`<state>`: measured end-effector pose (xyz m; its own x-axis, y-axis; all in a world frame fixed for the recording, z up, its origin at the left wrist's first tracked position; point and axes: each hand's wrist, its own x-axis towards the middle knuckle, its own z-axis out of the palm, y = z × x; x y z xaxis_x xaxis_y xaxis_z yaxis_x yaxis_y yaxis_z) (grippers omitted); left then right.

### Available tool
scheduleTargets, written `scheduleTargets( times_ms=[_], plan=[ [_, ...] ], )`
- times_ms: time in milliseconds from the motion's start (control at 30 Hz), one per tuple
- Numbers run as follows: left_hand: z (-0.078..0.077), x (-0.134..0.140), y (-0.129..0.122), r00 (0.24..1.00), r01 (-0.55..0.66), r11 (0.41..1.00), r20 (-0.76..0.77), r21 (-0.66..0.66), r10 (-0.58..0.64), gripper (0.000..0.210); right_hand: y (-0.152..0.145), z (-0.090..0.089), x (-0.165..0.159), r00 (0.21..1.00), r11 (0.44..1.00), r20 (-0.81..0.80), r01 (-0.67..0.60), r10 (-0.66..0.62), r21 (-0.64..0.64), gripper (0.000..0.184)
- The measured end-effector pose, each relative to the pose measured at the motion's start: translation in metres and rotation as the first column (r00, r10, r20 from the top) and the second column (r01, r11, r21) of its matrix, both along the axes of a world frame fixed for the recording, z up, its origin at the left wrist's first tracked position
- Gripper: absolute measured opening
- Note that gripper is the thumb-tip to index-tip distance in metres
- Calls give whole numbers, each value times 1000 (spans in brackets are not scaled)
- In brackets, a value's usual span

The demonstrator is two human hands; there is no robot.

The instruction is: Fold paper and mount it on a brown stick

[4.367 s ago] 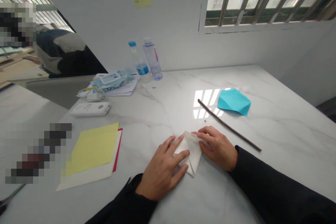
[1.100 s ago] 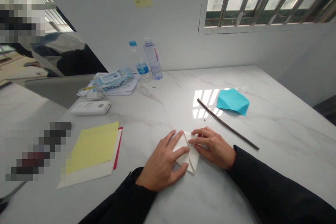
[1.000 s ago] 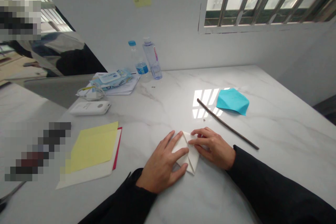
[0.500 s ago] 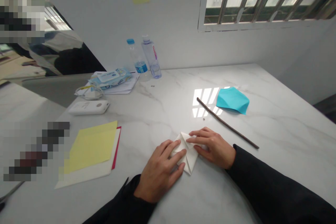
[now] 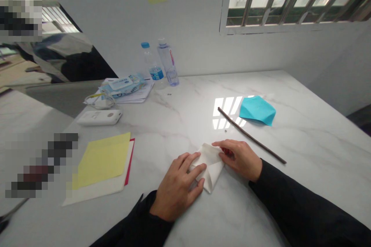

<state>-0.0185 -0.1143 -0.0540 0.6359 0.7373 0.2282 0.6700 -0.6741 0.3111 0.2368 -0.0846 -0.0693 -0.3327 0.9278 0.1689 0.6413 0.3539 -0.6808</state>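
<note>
A folded white paper [image 5: 211, 159] lies on the marble-patterned table in front of me, one flap lifted open on its right side. My left hand [image 5: 179, 183] rests on the paper's left part, palm down, fingers apart and pressing on it. At the upper right edge, my right hand [image 5: 239, 158] pinches the raised flap between thumb and fingers. The fingertips partly cover the paper's edges, so its full outline is hidden.
Right of centre lie a thin brown stick [image 5: 252, 135] and a turquoise paper [image 5: 257, 110]. Yellow paper [image 5: 102, 162] tops a stack at left. Behind it are a white device [image 5: 100, 117], a wipes pack [image 5: 123, 85] and two bottles [image 5: 168, 63]. Another person's clothing [image 5: 63, 54] shows at far left.
My right hand has moved slightly right, drawing the paper's right flap outward, so the folded shape is more opened. My left hand stays in place on the paper.
</note>
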Motion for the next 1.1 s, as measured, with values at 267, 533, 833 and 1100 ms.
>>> scheduleTargets(
  times_ms=[267,533,833,1100],
  plan=[
    [1,-1,1,998,-26,999,56,-35,28,38,0,3,2,997,996,41,71,-69,-58,45],
    [0,-4,0,906,-251,945,291,-211,306,64,-2,7,-2,966,963,-5,255,-257,-87,62],
    [-13,-7,8,818,-387,878,334,-282,468,62,-4,15,5,948,978,254,161,-191,133,52],
    [-8,-9,18,822,-278,909,412,-311,393,50,26,27,-7,975,989,179,-142,133,42,14]
  ],
)
